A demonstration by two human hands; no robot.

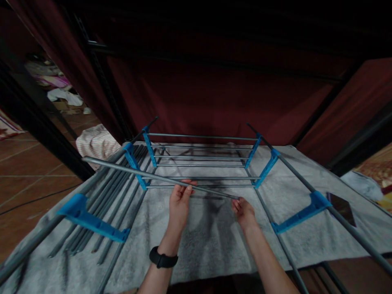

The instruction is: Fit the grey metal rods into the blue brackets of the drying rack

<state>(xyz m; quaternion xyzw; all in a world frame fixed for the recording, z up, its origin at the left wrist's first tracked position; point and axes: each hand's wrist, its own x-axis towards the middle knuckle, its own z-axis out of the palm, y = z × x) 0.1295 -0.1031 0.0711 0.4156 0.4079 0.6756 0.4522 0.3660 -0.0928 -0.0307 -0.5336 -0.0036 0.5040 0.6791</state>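
My left hand [183, 197] pinches a long grey metal tube [122, 168] near its middle. At the tube's right end, my right hand [243, 209] has its fingers closed on the tip. The tube slants up to the left, above a rack frame of grey tubes and blue plastic brackets. The front left bracket [94, 220] and the front right bracket [301, 214] have no crossbar between them. Farther back, several crossbars [202, 158] join the left and right brackets.
Loose grey tubes [104, 200] lie in a bundle on the left of the grey cloth [211, 253]. A dark flat device [341, 208] rests beyond the right side tube. Dark red panels [208, 98] stand behind the frame. Tiled floor [39, 163] shows at left.
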